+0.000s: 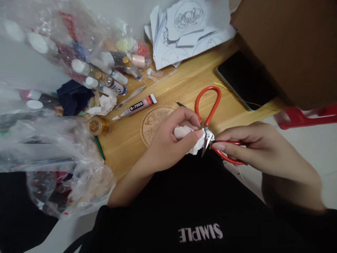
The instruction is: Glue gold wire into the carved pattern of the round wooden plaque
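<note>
My left hand is closed round a crumpled white tissue, and its thumb presses the tissue against the short metal blades of the red-handled scissors. My right hand pinches the lower red handle of the scissors beside the pivot. The other handle loop stands out over the wooden table. Just behind my left hand lies a round wooden disc with a drawn flower pattern.
A B-7000 glue tube and a small gold-capped jar lie left of the disc. Clear plastic bags of bead bottles crowd the left. Paper patterns, a dark phone and a cardboard box sit behind.
</note>
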Action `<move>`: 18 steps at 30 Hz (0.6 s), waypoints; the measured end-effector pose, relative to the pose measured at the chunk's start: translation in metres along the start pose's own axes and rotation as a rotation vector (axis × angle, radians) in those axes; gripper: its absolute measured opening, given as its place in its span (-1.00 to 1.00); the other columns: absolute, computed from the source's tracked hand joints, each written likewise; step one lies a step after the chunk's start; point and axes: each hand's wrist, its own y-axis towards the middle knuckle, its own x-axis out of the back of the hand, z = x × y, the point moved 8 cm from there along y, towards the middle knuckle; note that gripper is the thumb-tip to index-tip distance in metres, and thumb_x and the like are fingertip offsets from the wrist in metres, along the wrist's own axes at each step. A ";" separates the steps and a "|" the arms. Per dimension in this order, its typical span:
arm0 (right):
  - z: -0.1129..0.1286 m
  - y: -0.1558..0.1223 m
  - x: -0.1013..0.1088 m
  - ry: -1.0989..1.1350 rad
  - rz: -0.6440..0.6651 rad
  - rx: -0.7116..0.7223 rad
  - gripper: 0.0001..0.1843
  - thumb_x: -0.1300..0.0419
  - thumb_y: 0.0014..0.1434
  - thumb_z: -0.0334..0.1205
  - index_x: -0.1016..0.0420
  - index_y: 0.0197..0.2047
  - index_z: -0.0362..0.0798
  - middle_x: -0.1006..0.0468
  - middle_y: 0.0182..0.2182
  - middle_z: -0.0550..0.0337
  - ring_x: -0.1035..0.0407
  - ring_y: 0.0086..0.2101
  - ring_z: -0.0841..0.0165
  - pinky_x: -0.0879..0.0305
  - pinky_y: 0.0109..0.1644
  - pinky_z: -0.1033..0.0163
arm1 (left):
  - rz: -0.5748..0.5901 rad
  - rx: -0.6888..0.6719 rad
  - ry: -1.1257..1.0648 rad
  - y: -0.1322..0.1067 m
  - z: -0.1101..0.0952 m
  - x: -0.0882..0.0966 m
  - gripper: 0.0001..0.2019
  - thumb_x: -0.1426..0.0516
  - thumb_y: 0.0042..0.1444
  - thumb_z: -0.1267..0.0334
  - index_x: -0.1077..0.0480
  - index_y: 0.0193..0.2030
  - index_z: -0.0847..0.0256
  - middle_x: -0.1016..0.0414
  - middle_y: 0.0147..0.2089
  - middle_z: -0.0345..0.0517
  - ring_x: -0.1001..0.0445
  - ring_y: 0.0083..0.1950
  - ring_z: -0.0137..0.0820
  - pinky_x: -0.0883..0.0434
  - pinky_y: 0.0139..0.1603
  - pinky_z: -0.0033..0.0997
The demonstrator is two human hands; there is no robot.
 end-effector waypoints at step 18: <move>-0.005 -0.013 0.016 -0.029 -0.183 -0.050 -0.72 -0.29 0.16 -0.03 -0.62 -0.38 -0.09 -0.40 -0.63 0.24 -0.19 -0.59 0.53 -0.11 -0.57 0.42 | -0.056 0.042 -0.027 -0.002 -0.003 0.017 -0.92 -0.21 0.08 0.42 -0.41 -0.36 0.17 -0.44 -0.34 -0.27 -0.38 -0.36 -0.49 -0.31 -0.33 -0.46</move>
